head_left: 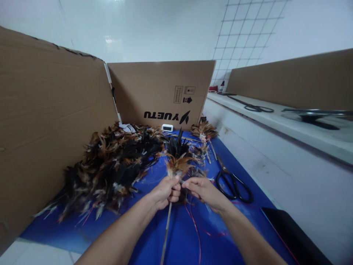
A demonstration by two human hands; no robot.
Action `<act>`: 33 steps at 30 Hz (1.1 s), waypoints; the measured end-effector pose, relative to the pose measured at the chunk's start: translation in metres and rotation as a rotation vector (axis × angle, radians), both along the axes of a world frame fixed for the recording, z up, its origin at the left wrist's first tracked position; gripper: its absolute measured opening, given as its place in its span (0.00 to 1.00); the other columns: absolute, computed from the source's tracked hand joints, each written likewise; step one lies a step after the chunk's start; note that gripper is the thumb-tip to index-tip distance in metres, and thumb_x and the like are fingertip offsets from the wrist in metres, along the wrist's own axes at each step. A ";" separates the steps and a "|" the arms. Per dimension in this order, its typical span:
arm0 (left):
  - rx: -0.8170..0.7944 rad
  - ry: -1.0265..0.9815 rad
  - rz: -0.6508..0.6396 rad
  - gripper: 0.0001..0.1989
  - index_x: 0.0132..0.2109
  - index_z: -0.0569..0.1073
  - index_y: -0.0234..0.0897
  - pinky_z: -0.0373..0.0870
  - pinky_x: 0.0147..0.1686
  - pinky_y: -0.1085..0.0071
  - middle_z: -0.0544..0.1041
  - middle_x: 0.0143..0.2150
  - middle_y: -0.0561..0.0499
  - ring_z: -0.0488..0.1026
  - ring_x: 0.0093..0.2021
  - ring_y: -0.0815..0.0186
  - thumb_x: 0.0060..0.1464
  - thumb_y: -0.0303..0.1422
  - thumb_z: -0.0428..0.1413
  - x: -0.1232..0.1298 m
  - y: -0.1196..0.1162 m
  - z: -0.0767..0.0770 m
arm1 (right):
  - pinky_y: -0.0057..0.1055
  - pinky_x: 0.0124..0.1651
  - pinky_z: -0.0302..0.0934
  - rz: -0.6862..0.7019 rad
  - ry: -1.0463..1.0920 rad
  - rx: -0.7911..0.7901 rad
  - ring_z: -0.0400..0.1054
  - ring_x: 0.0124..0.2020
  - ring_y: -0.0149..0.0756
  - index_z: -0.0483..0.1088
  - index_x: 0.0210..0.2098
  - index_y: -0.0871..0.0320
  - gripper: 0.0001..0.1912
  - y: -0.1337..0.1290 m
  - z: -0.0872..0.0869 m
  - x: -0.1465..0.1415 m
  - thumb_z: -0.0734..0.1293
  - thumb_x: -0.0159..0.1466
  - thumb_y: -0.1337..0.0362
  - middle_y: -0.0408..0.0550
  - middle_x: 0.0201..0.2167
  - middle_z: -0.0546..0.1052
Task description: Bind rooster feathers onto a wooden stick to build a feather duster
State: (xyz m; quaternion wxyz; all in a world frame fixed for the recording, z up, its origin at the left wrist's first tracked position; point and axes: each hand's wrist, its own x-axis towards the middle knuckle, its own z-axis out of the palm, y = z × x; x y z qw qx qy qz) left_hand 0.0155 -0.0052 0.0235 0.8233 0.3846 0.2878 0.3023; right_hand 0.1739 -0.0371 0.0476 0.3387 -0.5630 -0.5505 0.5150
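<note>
My left hand (pixel 168 191) is closed around a thin stick with brown and black feathers bound at its top, a feather duster (pixel 179 163). The bare stick runs down from my fist toward the near edge. Close beside it, my right hand (pixel 202 191) pinches at the base of the feathers; what lies between its fingertips is too small to make out. Red string (pixel 196 224) trails below the hands over the blue table surface (pixel 149 239). Black-handled scissors (pixel 234 186) lie to the right of my right hand.
A large heap of loose feathers (pixel 110 165) covers the left. Cardboard panels (pixel 160 88) wall the back and left. A small white digital clock (pixel 167 127) and another feather bundle (pixel 204 130) are at the back. A black flat object (pixel 295 235) lies right, below a ledge holding scissors (pixel 257 108).
</note>
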 end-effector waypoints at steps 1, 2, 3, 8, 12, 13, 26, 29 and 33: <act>0.001 0.005 0.001 0.19 0.26 0.55 0.36 0.35 0.14 0.81 0.50 0.18 0.62 0.41 0.14 0.82 0.47 0.44 0.54 0.000 0.000 0.001 | 0.22 0.16 0.36 0.011 -0.007 -0.002 0.45 0.13 0.21 0.70 0.28 0.62 0.16 0.000 0.001 0.000 0.63 0.54 0.54 0.36 0.11 0.57; 0.001 0.012 0.004 0.19 0.25 0.54 0.36 0.35 0.14 0.80 0.50 0.18 0.62 0.41 0.14 0.82 0.47 0.44 0.54 0.000 0.000 0.001 | 0.22 0.16 0.36 0.020 -0.006 -0.004 0.45 0.13 0.21 0.70 0.28 0.62 0.16 -0.001 0.002 0.000 0.63 0.54 0.54 0.35 0.11 0.57; -0.002 0.018 0.009 0.19 0.25 0.54 0.36 0.35 0.14 0.80 0.51 0.18 0.62 0.41 0.14 0.82 0.47 0.44 0.54 0.000 0.000 0.002 | 0.22 0.16 0.36 0.026 0.001 -0.006 0.44 0.13 0.21 0.70 0.28 0.62 0.16 0.000 0.002 0.001 0.63 0.54 0.53 0.35 0.11 0.56; -0.004 -0.001 -0.003 0.19 0.26 0.54 0.36 0.35 0.14 0.80 0.51 0.18 0.62 0.41 0.14 0.82 0.47 0.44 0.54 0.000 -0.002 0.002 | 0.23 0.17 0.35 0.030 0.033 0.002 0.42 0.13 0.21 0.69 0.27 0.62 0.17 0.002 -0.001 0.002 0.64 0.53 0.52 0.33 0.10 0.52; 0.000 0.015 -0.001 0.19 0.27 0.55 0.36 0.35 0.14 0.80 0.51 0.18 0.62 0.41 0.14 0.82 0.47 0.44 0.54 0.001 -0.002 0.001 | 0.23 0.17 0.35 0.042 0.022 0.022 0.41 0.13 0.21 0.68 0.25 0.61 0.17 0.003 -0.003 0.001 0.64 0.54 0.51 0.32 0.10 0.51; 0.002 0.017 -0.001 0.19 0.27 0.55 0.36 0.35 0.14 0.80 0.51 0.18 0.62 0.41 0.14 0.82 0.47 0.44 0.54 0.001 -0.002 0.000 | 0.23 0.17 0.35 0.044 0.019 0.028 0.41 0.13 0.21 0.68 0.25 0.61 0.17 0.003 -0.003 0.001 0.63 0.54 0.51 0.32 0.10 0.51; 0.017 0.186 0.065 0.22 0.28 0.53 0.38 0.37 0.14 0.81 0.53 0.19 0.63 0.43 0.14 0.82 0.44 0.48 0.54 0.007 -0.009 0.003 | 0.24 0.19 0.37 -0.019 0.043 0.099 0.43 0.14 0.22 0.64 0.22 0.59 0.15 0.002 0.001 -0.005 0.63 0.54 0.53 0.34 0.11 0.53; 0.039 0.203 0.031 0.21 0.29 0.53 0.38 0.36 0.14 0.81 0.52 0.19 0.63 0.42 0.14 0.82 0.44 0.48 0.54 0.008 -0.012 0.006 | 0.24 0.19 0.38 -0.048 0.035 0.125 0.44 0.14 0.22 0.62 0.21 0.59 0.15 0.003 0.000 -0.007 0.62 0.54 0.54 0.34 0.11 0.55; 0.071 0.225 0.000 0.20 0.30 0.55 0.37 0.36 0.14 0.81 0.50 0.20 0.63 0.42 0.15 0.82 0.45 0.49 0.52 0.008 -0.014 0.011 | 0.24 0.19 0.41 -0.055 -0.021 0.180 0.47 0.15 0.23 0.61 0.18 0.59 0.17 0.001 0.005 -0.008 0.62 0.54 0.54 0.35 0.11 0.57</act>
